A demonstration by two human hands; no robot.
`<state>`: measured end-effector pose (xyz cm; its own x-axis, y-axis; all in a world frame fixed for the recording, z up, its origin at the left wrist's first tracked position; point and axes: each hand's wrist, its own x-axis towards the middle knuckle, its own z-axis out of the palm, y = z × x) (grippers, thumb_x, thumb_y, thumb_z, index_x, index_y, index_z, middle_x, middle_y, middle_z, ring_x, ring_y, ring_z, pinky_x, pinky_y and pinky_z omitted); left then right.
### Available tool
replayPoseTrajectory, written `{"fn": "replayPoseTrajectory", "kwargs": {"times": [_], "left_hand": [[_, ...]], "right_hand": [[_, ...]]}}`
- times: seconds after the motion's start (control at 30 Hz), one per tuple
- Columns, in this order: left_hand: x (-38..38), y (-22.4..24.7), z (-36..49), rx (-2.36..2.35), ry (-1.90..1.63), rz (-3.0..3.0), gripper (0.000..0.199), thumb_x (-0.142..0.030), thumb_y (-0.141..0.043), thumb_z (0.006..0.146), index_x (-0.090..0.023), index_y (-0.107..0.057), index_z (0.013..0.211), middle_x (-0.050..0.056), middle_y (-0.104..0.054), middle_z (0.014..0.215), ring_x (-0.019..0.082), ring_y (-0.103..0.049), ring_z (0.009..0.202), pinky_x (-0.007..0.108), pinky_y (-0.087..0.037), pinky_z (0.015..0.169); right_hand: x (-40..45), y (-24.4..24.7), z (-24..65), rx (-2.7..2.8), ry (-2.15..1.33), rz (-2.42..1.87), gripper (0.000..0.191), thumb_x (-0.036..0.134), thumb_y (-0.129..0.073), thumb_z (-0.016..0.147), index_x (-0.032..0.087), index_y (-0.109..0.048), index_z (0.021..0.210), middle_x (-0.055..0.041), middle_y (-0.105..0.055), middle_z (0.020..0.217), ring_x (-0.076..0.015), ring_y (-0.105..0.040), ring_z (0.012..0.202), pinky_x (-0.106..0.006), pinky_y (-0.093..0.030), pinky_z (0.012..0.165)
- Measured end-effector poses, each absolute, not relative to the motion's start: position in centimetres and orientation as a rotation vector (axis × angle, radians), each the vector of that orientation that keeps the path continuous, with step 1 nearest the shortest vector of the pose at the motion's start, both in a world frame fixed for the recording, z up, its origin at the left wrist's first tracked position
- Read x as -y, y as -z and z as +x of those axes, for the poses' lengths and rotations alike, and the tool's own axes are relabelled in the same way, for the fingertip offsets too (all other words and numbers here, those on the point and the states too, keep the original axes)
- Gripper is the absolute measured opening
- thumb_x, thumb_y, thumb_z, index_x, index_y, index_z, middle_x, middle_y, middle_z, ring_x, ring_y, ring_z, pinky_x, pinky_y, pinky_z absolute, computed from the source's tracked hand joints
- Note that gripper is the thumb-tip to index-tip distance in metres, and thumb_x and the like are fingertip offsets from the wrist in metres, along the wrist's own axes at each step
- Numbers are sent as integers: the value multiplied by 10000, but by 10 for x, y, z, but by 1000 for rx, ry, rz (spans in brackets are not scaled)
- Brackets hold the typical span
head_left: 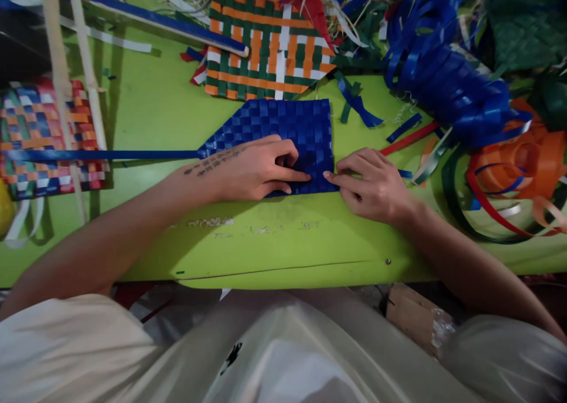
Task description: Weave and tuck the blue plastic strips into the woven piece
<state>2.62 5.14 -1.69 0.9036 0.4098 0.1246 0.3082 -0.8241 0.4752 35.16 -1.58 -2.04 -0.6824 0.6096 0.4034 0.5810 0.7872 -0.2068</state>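
Observation:
A blue woven piece (283, 119) lies flat on the green table, its left side tapering to a point from which a long blue strip (146, 154) runs left. My left hand (261, 169) rests on the lower middle of the weave, index finger stretched out and the other fingers bent. At the weave's lower right corner is my right hand (372, 184), index fingertip touching the edge, thumb and other fingers curled apart from it. Neither hand visibly grips anything.
An orange, green and white woven piece (266, 48) lies behind, a blue-tipped stick (177, 26) across it. Blue strip coils (447, 90) and orange coils (509, 161) fill the right. At left, wooden sticks (86, 66) cross a multicoloured weave (33, 131).

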Motion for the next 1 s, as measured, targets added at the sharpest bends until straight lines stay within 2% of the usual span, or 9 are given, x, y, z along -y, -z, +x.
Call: {"fn": "replayPoseTrajectory", "kwargs": {"times": [0.2,0.3,0.4,0.5,0.6,0.73,0.83,0.9,1.0], "left_hand": [[-47,17,29,-512,-332,2600,373,-372,-630,1152,-300,-834,1457,126,-722,1259,287,-677,1102,450,-551,1026],[-38,16,35,-575,-309,2672,412,-505,-647,1158,-248,-828,1425,137,-746,1261,307,-681,1114,443,-513,982],[-29,17,43,-654,-276,2814,607,-682,-607,1147,-232,-768,1522,138,-774,1204,325,-675,1115,432,-470,929],[-25,17,51,-693,-287,2911,622,-704,-539,1168,-269,-758,1555,116,-784,1153,308,-674,1088,413,-431,869],[-24,12,57,-732,-257,2954,571,-691,-620,1142,-275,-808,1484,113,-784,1176,303,-679,1105,404,-435,843],[-17,9,65,-769,-349,3014,456,-575,-773,1094,-230,-847,1383,102,-802,1262,298,-709,1170,409,-511,853],[-6,15,68,-743,-551,3139,304,-373,-676,1170,-153,-851,1286,79,-848,1167,250,-771,1036,398,-557,787],[-1,17,67,-762,-624,3199,275,-228,-593,1189,-129,-845,1242,74,-868,1094,221,-799,942,375,-576,744],[3,12,64,-912,-702,3106,294,-159,-555,1176,-155,-823,1297,88,-890,1130,217,-844,989,346,-633,800]], "right_hand": [[16,23,353,2453,-254,-993,357,100,-585,1083,243,-899,1173,-103,-788,1066,-286,-691,988,-467,-543,840],[18,21,353,2466,-268,-1051,363,120,-579,1097,254,-904,1189,-104,-784,1086,-293,-680,1022,-472,-533,878],[22,18,351,2499,-213,-1062,353,118,-589,1087,237,-902,1201,-113,-788,1112,-300,-676,1045,-467,-513,885],[26,18,350,2491,-154,-1076,346,100,-599,1067,211,-912,1164,-129,-783,1114,-307,-662,1044,-459,-486,857],[25,24,350,2468,-129,-1088,365,107,-590,1071,227,-922,1165,-125,-773,1085,-304,-651,1030,-457,-467,844],[20,28,352,2380,-166,-1034,397,118,-568,1071,272,-913,1194,-111,-779,1097,-297,-665,1024,-473,-495,880],[18,21,354,2257,-205,-970,356,171,-620,1072,292,-852,1312,-105,-790,1166,-297,-707,1058,-498,-537,929],[18,14,355,2169,-158,-925,349,219,-680,1063,314,-802,1375,-100,-792,1186,-301,-731,1056,-513,-554,935],[18,7,357,2080,-35,-941,381,251,-707,1059,340,-757,1426,-100,-797,1178,-316,-754,1037,-545,-565,934]]}}
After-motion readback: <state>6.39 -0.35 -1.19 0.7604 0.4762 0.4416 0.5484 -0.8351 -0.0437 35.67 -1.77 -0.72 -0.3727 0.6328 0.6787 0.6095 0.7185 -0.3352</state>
